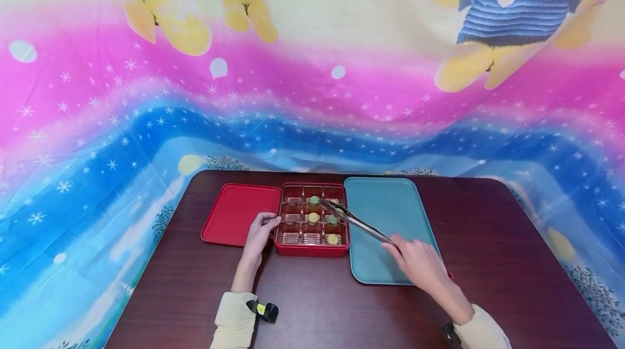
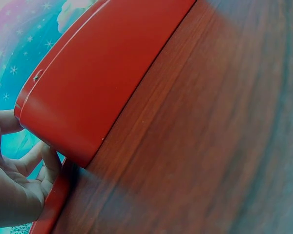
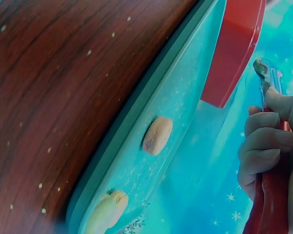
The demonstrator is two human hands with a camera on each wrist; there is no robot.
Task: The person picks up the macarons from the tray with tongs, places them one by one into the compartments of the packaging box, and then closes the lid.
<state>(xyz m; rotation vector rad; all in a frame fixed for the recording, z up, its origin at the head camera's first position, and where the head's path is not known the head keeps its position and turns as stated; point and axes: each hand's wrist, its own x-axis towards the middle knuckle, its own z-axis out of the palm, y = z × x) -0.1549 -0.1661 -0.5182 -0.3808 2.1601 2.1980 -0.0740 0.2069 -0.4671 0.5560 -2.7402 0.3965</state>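
My right hand (image 1: 420,262) grips red-handled metal tongs (image 1: 366,227), their tips over the right side of a red box (image 1: 312,250) divided into small clear compartments. Whether the tips hold anything I cannot tell. Inside the box sit small round pastries: a green one (image 1: 314,200) at the back, a yellow one (image 1: 313,217) in the middle, another green one (image 1: 332,219) at right and another yellow one (image 1: 332,239) in the front right corner. At the box's left side, my left hand (image 1: 259,235) holds the wall, its fingers curled against it in the left wrist view.
A flat red lid (image 1: 239,213) lies left of the box. To the right is a teal tray (image 1: 390,202), partly beneath my right arm. On it, the right wrist view shows a tan pastry (image 3: 157,135) and a green one (image 3: 101,214) against another tan one. A printed cloth hangs behind the table.
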